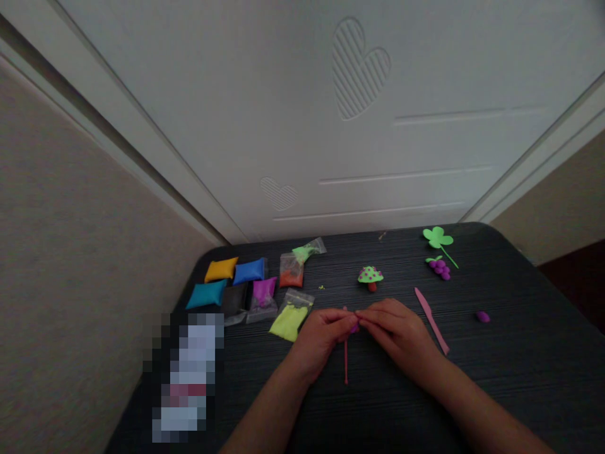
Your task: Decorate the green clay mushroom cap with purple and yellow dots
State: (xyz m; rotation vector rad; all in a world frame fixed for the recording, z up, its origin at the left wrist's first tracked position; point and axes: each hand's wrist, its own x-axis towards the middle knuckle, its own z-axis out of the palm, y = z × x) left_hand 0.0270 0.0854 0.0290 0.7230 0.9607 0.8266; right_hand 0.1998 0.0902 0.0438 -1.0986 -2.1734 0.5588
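My left hand (321,334) and my right hand (394,328) meet at the middle of the dark table (520,378), fingertips pinched together on a small purple clay piece (354,327). A thin pink stick tool (346,359) lies on the table under and between my hands. A pink plastic knife (431,318) lies just right of my right hand. Beyond my hands stands a green clay mushroom (370,276) with pink dots and a red stem.
Several clay bags lie at the left: orange (221,269), blue (249,270), teal (207,294), black (235,298), purple (263,291), yellow-green (289,320). A green clay leaf (438,238) and purple grapes (440,267) sit far right. A purple lump (483,316) lies at right. A white door stands behind.
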